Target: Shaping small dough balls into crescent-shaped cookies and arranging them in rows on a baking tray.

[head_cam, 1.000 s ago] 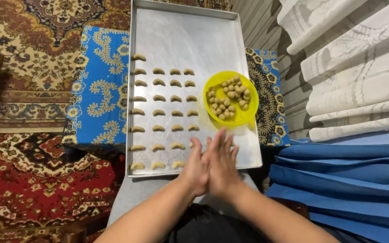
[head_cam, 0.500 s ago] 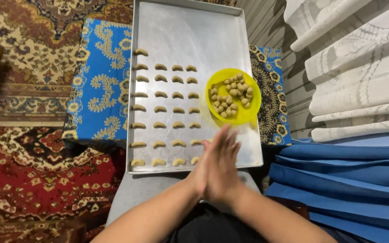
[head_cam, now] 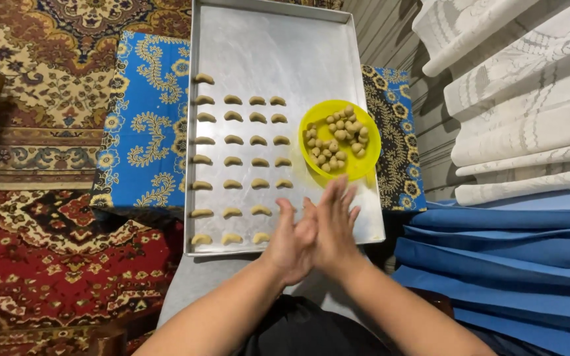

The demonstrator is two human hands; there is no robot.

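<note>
My left hand (head_cam: 290, 245) and my right hand (head_cam: 335, 224) are pressed palm to palm over the near right corner of a long metal baking tray (head_cam: 265, 39). The fingers are stretched out, and the right hand reaches a little further forward than the left. Whatever lies between the palms is hidden. Several pale crescent-shaped dough pieces (head_cam: 245, 158) lie in neat rows on the tray's left half. A yellow bowl (head_cam: 367, 163) of small round dough balls (head_cam: 336, 138) sits on the tray's right side, just beyond my fingertips.
The tray rests on a blue patterned cushion (head_cam: 143, 132) laid over red and brown carpets (head_cam: 47, 250). Folded white cloths (head_cam: 522, 99) and stacked blue fabric (head_cam: 509, 264) lie to the right. A grey cloth (head_cam: 199, 283) covers my lap.
My palms have stayed pressed together and slid against each other, with the right hand now further forward. The tray and bowl have not moved.
</note>
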